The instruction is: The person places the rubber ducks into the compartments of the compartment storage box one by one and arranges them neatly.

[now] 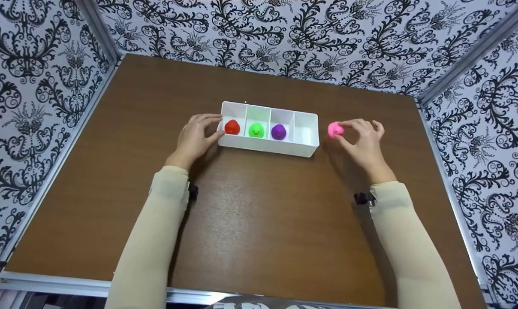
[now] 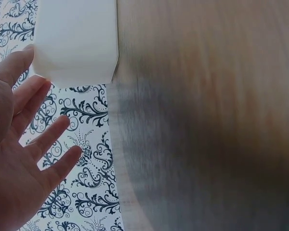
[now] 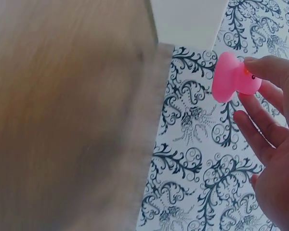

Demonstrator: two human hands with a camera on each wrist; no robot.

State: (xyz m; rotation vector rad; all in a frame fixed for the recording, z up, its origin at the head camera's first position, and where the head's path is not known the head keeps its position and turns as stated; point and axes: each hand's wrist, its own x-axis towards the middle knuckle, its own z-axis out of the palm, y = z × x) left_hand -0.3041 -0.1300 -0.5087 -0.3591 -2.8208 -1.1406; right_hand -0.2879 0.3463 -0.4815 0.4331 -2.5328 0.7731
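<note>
A white four-compartment tray [image 1: 267, 146] stands on the brown table. From left to right it holds a red toy duck [image 1: 232, 127], a green toy duck [image 1: 256, 130] and a purple toy duck [image 1: 278, 131]; the rightmost compartment has nothing in it. My left hand [image 1: 195, 136] touches the tray's left end with thumb and fingertips, its other fingers loosely spread in the left wrist view. Right of the tray, my right hand [image 1: 364, 141] pinches a pink rubber duck [image 3: 229, 79] between thumb and fingers, raised off the table. Its orange beak is partly covered by the thumb.
Patterned black-and-white walls [image 1: 259, 38] enclose the back and both sides of the brown table [image 1: 259, 223]. A pale metal edge [image 1: 53, 281] runs along the front. Dark straps [image 1: 192, 192] sit at both wrists.
</note>
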